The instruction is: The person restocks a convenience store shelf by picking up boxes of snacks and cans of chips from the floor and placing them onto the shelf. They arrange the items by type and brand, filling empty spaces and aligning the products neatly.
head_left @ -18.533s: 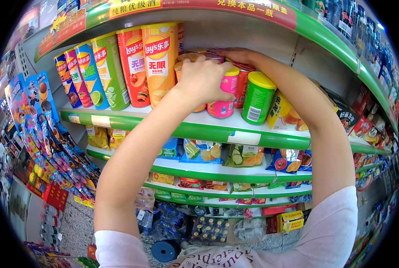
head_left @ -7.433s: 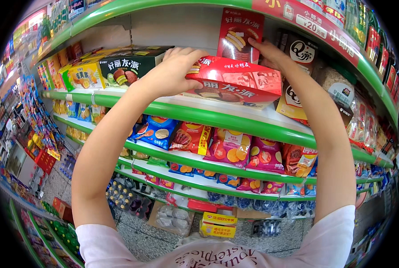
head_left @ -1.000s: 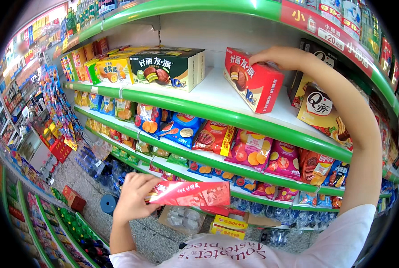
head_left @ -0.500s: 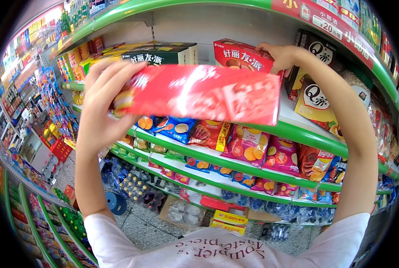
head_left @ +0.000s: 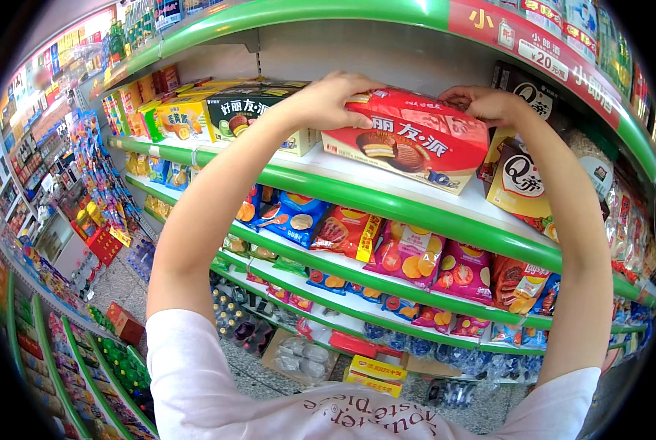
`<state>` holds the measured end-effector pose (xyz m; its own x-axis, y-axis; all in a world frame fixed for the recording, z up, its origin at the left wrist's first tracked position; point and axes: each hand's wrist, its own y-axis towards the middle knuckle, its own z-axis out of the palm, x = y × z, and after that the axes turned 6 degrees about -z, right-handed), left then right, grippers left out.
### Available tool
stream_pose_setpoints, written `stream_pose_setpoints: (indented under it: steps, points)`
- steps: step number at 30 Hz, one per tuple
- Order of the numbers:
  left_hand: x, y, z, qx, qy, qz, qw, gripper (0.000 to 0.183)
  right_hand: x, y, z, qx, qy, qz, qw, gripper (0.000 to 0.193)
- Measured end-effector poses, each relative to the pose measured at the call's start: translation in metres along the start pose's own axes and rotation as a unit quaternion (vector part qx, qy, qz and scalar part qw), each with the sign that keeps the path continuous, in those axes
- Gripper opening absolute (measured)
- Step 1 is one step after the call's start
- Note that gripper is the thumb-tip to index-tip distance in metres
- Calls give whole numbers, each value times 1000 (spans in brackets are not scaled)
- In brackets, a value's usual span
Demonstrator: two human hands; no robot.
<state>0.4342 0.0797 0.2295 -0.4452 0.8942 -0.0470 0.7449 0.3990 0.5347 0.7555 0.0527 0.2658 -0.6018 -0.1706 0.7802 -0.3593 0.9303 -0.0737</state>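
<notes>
A red box of chocolate pies (head_left: 409,143) sits slightly slanted on the upper white shelf, its front facing me. My left hand (head_left: 335,103) grips its left end, fingers over the top and thumb against the front. Curled at the box's far right top edge is my right hand (head_left: 482,104), its fingertips partly hidden behind that edge. Left of the red box stands a dark green box of pies (head_left: 243,110). To the right are a yellow-and-brown snack box (head_left: 520,180) and a dark box (head_left: 530,92) behind it.
The green shelf edge (head_left: 328,187) curves below the boxes, and another green-edged shelf (head_left: 269,15) overhangs them. Lower shelves hold several chip bags (head_left: 409,242). Bottles (head_left: 232,315) and yellow cartons (head_left: 376,372) stand on the floor. Yellow snack boxes (head_left: 183,121) line the left.
My left hand has moved right and away from me, bringing a red box from mid-air onto the shelf. The red box seen there before is now covered or hidden. My right hand stays near the back.
</notes>
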Motion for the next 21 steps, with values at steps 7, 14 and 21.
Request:
stream_pose_setpoints:
  steps: [7, 14, 21]
  points:
    - [9, 14, -5, 95, 148, -77, 981, 67, 0, -1, 2, 10, -2, -15, 1000, 67]
    - [35, 12, -7, 153, 24, -151, 976, 71, 2, 11, 4, -8, 134, -1, 991, 73]
    - [23, 2, -7, 140, -22, -175, 974, 77, 30, -14, 28, 52, -218, 26, 974, 103]
